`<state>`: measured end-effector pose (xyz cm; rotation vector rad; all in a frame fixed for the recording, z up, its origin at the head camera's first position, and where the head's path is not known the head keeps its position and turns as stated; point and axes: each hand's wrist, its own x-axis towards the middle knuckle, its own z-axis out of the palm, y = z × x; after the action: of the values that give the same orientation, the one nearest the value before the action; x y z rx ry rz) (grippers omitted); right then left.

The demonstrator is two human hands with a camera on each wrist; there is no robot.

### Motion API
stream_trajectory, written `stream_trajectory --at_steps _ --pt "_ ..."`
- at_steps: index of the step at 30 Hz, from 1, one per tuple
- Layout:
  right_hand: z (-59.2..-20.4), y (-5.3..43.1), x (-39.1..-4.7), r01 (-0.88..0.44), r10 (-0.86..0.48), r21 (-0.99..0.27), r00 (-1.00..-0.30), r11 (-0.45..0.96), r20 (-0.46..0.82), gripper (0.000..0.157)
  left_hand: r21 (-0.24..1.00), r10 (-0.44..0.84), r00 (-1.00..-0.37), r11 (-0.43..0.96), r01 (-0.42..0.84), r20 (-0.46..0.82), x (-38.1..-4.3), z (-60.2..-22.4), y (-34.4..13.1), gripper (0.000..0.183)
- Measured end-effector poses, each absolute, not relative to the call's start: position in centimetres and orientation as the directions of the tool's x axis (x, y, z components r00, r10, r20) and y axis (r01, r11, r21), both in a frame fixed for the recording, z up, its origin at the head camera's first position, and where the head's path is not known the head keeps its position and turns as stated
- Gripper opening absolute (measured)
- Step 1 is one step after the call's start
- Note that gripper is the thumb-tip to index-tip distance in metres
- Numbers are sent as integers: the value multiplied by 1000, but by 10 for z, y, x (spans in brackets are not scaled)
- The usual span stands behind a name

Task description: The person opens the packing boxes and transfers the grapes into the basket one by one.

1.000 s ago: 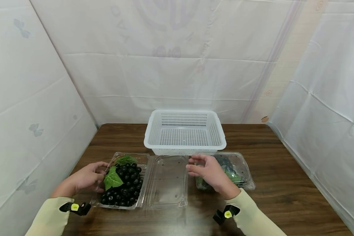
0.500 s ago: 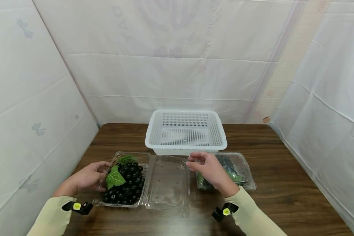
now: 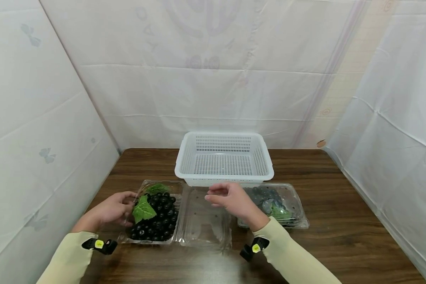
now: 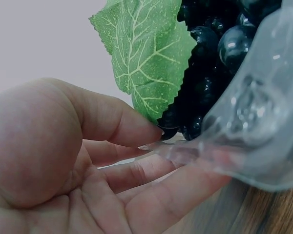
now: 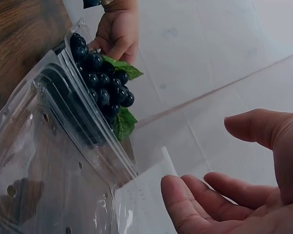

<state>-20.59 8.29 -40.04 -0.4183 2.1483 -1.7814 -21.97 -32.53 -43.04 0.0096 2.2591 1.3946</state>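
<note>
An open clear plastic clamshell box point(image 3: 152, 241) lies on the left half of the table, holding a bunch of black grapes point(image 3: 159, 219) with green leaves point(image 3: 144, 210). My left hand point(image 3: 115, 209) pinches its left rim; in the left wrist view the thumb point(image 4: 122, 122) is on top, with the other fingers below and partly seen through the plastic. The see-through lid point(image 3: 203, 227) lies folded out to the right. Over the lid's far right part, my right hand point(image 3: 232, 201) hovers with bent fingers and nothing between them. In the right wrist view its thumb and fingertips stand apart.
Right of the lid stands a second clamshell box point(image 3: 296, 207), closed, with dark grapes and green leaves inside. A white perforated basket point(image 3: 224, 177) sits behind both boxes. Pale sheets point(image 3: 213, 94) enclose the back and sides of the wooden table point(image 3: 344, 221).
My right hand has moved left, from beside the lid to above it. The open box has shifted slightly right and away from me, with my left hand still at its rim.
</note>
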Motion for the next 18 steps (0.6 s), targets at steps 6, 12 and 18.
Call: stream_trajectory --at_steps 6,12,18 --pt "-400 65 -210 -8 -442 -981 -893 195 -80 47 848 263 -879 470 -244 -399 -223 -432 -324 61" --pt "-398 47 -216 -23 -475 -972 -875 233 -93 50 852 266 -877 461 -249 -401 -223 -432 -324 61" --pt "-396 24 -223 -34 -504 -963 -857 267 -110 45 846 275 -871 471 -248 -408 -220 -431 -324 52"
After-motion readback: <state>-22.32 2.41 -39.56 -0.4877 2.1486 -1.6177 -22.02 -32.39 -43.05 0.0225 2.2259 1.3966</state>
